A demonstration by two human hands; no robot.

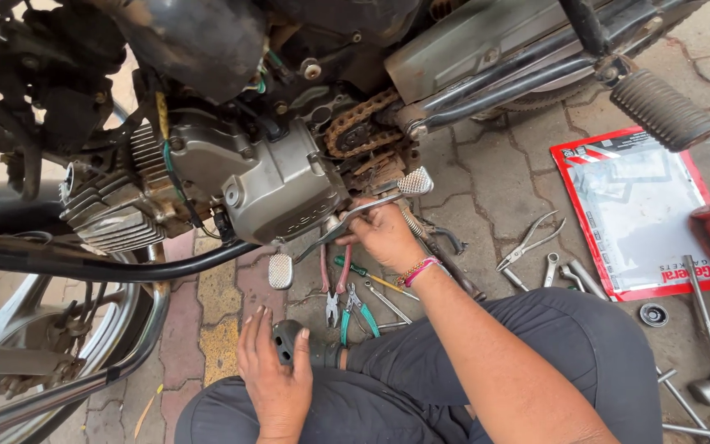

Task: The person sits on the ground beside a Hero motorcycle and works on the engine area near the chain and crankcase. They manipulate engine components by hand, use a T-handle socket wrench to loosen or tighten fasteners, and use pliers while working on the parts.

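A person's right hand (384, 234) closes its fingers around the silver metal gear-shift lever (347, 224), a slim chrome bar with ribbed pads at both ends, beside the grey motorcycle engine casing (277, 185). The left hand (273, 374) rests with fingers spread on a dark rubber footrest sleeve (306, 349) near green-handled pliers (359, 308) on the paving.

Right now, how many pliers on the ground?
3: red-handled pliers and green-handled pliers between the knees below the right hand, plus bare steel pliers beside the red-edged packet. Others may be hidden under the legs.
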